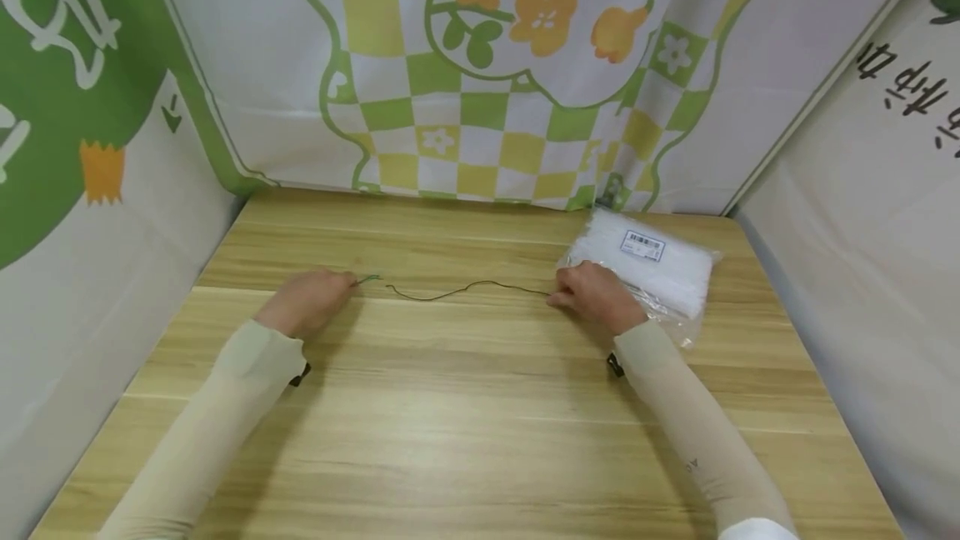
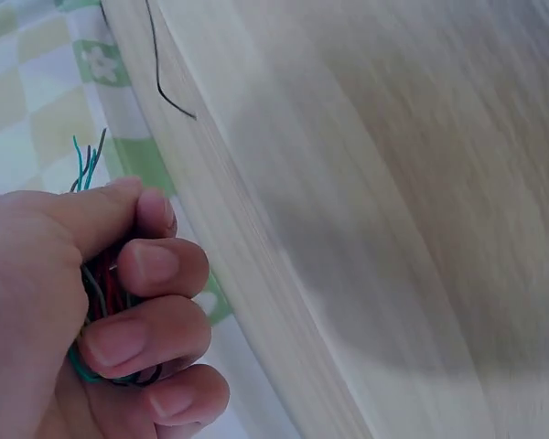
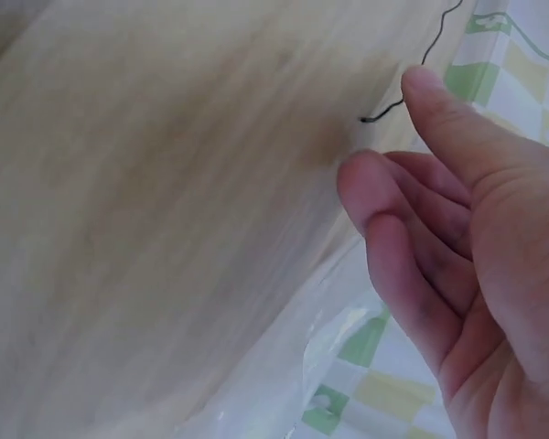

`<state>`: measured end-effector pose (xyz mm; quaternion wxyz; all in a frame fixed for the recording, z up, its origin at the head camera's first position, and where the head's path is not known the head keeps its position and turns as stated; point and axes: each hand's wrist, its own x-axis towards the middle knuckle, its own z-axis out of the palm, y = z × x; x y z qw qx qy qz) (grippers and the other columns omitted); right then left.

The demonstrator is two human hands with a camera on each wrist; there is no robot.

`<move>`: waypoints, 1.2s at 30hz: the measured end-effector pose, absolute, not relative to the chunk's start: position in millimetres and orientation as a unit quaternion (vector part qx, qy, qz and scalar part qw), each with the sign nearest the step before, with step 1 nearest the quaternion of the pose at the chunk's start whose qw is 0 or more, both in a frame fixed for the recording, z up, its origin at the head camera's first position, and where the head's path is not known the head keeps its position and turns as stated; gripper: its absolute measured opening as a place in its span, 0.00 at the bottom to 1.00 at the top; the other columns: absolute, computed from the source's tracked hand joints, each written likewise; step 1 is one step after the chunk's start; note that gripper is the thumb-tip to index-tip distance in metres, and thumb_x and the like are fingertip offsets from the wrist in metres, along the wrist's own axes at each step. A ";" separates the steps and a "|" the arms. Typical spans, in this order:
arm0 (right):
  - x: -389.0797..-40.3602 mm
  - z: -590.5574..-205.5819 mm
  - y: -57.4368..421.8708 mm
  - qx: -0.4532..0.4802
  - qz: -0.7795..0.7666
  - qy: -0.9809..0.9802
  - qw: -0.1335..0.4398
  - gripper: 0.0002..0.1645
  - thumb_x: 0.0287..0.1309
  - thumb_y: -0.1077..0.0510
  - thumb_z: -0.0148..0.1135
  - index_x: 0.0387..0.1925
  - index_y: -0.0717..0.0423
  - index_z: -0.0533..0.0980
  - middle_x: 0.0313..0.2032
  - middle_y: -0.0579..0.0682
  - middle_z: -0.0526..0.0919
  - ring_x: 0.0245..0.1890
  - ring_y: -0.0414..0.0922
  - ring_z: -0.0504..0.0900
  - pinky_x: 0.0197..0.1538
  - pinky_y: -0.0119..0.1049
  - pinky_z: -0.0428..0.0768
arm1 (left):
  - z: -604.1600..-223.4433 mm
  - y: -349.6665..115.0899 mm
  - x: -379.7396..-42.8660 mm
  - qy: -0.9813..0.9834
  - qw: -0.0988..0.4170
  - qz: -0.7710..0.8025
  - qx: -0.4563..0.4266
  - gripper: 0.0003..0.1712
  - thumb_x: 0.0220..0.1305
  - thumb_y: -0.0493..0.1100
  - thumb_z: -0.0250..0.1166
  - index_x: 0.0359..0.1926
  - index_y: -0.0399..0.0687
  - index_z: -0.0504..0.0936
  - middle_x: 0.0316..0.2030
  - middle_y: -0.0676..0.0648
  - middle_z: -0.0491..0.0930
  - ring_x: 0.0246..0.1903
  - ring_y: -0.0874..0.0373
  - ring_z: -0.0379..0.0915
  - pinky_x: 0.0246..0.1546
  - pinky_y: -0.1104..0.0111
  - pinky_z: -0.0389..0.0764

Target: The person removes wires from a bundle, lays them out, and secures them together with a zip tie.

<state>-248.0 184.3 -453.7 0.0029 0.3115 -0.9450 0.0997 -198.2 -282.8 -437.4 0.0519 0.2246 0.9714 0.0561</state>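
Note:
My left hand grips a small bundle of thin wires, with black, red and teal strands showing between the curled fingers. Several wire ends stick up past the thumb. A single thin black wire lies in loose waves on the table between the hands. Its left end is just beyond the wires that the left hand holds. At its right end is my right hand, thumb and fingertips apart with nothing between them. The right wrist view shows the black wire's end on the wood near the thumb tip.
A clear plastic bag of white contents with a barcode label lies at the back right, beside and partly behind the right hand. The wooden table meets a patterned cloth at its back edge. Cloth walls stand on both sides.

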 end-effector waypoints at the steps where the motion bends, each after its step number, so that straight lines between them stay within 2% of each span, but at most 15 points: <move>1: -247.4 -452.4 185.0 0.306 0.098 -0.947 0.009 0.20 0.63 0.47 0.75 0.23 0.51 0.77 0.21 0.45 0.81 0.23 0.43 0.79 0.33 0.45 0.82 | -436.8 -280.6 -198.0 0.971 0.055 0.058 0.226 0.12 0.81 0.40 0.57 0.39 0.41 0.83 0.30 0.44 0.86 0.33 0.47 0.85 0.37 0.49 0.86; 5: -243.6 -444.9 184.6 0.290 0.095 -0.952 0.026 0.19 0.64 0.50 0.76 0.24 0.52 0.76 0.22 0.47 0.81 0.24 0.44 0.79 0.32 0.45 0.81 | -434.0 -269.9 -197.9 0.970 0.075 0.067 0.219 0.15 0.81 0.42 0.54 0.33 0.47 0.79 0.26 0.50 0.79 0.29 0.54 0.76 0.35 0.53 0.80; 8: -239.7 -439.6 181.7 0.294 0.097 -0.950 0.031 0.13 0.64 0.54 0.75 0.27 0.52 0.80 0.25 0.47 0.85 0.26 0.44 0.83 0.32 0.45 0.83 | -433.3 -261.8 -198.0 0.971 0.079 0.067 0.215 0.15 0.80 0.43 0.54 0.30 0.50 0.76 0.25 0.50 0.75 0.27 0.55 0.69 0.34 0.55 0.76; 17: -226.9 -431.9 167.9 0.339 0.115 -0.932 0.066 0.04 0.62 0.61 0.74 0.33 0.56 0.85 0.29 0.50 0.90 0.29 0.45 0.87 0.35 0.44 0.86 | -429.9 -240.7 -192.8 0.972 0.052 0.070 0.219 0.18 0.79 0.46 0.55 0.26 0.53 0.72 0.19 0.52 0.65 0.21 0.58 0.61 0.26 0.63 0.65; 27: -218.3 -422.8 152.8 0.364 0.152 -0.917 0.058 0.05 0.64 0.58 0.74 0.37 0.57 0.87 0.32 0.50 0.90 0.31 0.42 0.87 0.39 0.40 0.86 | -425.8 -220.4 -188.8 0.967 0.030 0.080 0.238 0.19 0.77 0.44 0.55 0.24 0.53 0.68 0.18 0.54 0.62 0.21 0.60 0.59 0.25 0.65 0.61; 33: -214.0 -424.1 145.8 0.392 0.180 -0.901 0.051 0.06 0.64 0.60 0.74 0.38 0.60 0.86 0.32 0.50 0.90 0.31 0.42 0.87 0.39 0.38 0.87 | -427.2 -209.4 -184.3 0.965 0.024 0.083 0.248 0.21 0.76 0.42 0.54 0.22 0.54 0.63 0.19 0.55 0.56 0.20 0.61 0.52 0.24 0.67 0.55; 36: -211.2 -423.4 142.3 0.402 0.183 -0.896 0.047 0.07 0.64 0.60 0.74 0.39 0.62 0.86 0.33 0.51 0.91 0.33 0.42 0.88 0.40 0.37 0.87 | -428.3 -203.7 -182.6 0.964 0.020 0.083 0.250 0.20 0.76 0.43 0.55 0.22 0.54 0.64 0.18 0.56 0.56 0.20 0.61 0.53 0.23 0.67 0.56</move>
